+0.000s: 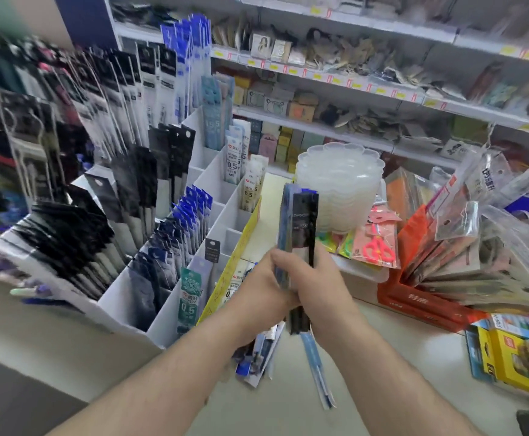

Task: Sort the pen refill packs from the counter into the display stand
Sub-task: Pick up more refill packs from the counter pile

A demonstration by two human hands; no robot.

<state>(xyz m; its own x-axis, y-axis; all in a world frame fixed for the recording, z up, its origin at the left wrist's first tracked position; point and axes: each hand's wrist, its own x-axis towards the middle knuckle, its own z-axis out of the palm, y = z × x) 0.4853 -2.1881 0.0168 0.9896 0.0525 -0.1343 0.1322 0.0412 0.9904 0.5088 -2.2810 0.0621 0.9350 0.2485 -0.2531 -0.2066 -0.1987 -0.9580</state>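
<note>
Gripping one upright bundle of refill packs [299,228] together, left hand [261,283] and right hand [326,289] hold it above the counter [383,347], beside the display stand [219,212]. Risk: mixed colours dropped in one slot; loose packs [257,354] slip.

Two bare forearms enter from the near edge, sleeveless to the frame; left hand [264,286] and right hand [326,289] wear no gloves, rings or watch.

White shop shelving [383,92] with yellow price tags, a pale counter [383,357], even bright indoor light.
</note>
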